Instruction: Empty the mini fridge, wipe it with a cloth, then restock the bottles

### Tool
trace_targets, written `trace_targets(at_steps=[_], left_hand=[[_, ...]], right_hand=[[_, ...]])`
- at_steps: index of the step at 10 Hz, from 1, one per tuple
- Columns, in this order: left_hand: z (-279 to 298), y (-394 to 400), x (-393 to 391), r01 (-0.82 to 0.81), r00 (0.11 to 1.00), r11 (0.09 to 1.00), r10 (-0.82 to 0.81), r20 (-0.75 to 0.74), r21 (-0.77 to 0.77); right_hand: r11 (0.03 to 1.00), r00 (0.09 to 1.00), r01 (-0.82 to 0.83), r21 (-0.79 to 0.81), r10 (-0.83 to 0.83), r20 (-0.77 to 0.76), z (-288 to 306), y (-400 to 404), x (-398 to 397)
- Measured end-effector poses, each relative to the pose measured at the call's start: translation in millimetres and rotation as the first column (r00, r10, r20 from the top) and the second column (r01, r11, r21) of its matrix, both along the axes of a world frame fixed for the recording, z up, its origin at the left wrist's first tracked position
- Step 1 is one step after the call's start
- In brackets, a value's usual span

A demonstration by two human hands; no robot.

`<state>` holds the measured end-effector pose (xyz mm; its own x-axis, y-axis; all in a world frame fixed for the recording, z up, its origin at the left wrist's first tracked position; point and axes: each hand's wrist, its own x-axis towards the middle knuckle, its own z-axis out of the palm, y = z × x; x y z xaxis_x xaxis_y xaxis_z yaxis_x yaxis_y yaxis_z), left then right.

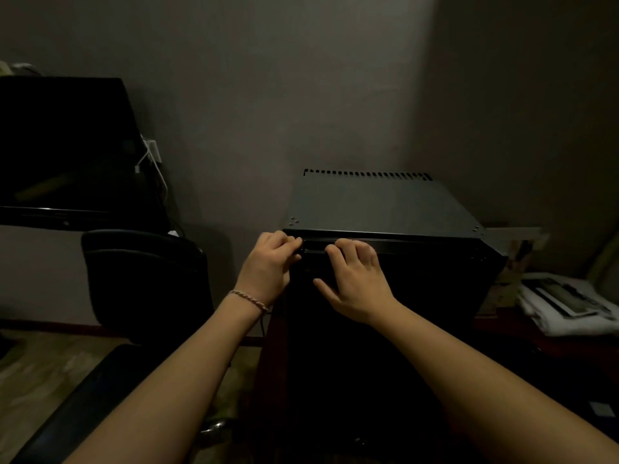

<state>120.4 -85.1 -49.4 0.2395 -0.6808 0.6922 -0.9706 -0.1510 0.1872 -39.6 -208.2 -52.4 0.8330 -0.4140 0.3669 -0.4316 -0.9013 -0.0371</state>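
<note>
A black mini fridge (385, 205) stands in front of me in a dim room, its grey top visible and its dark door (418, 296) closed. My left hand (268, 266) curls its fingers round the top left corner of the door. My right hand (351, 279) lies beside it on the door's top edge, fingertips hooked over the edge and thumb spread on the door front. No bottles or cloth can be seen.
A dark office chair (140, 279) stands to the left of the fridge. Behind it a black monitor (63, 145) sits on a shelf, with white cables (150, 159) hanging. Papers and magazines (562, 303) lie at the right. A wall is close behind.
</note>
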Motion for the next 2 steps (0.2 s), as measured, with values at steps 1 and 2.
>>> trace_targets(at_steps=[1,2], left_hand=[[7,0,-10,-0.02,0.996,0.998,0.026,-0.087,0.067],[21,13,-30,-0.044,0.924,0.998,0.027,-0.381,-0.036]], right_hand=[[0.999,0.999,-0.032,0.026,0.033,-0.018,10,4,-9],[0.982,0.993,-0.107,0.159,0.114,-0.04,24,7,-28]])
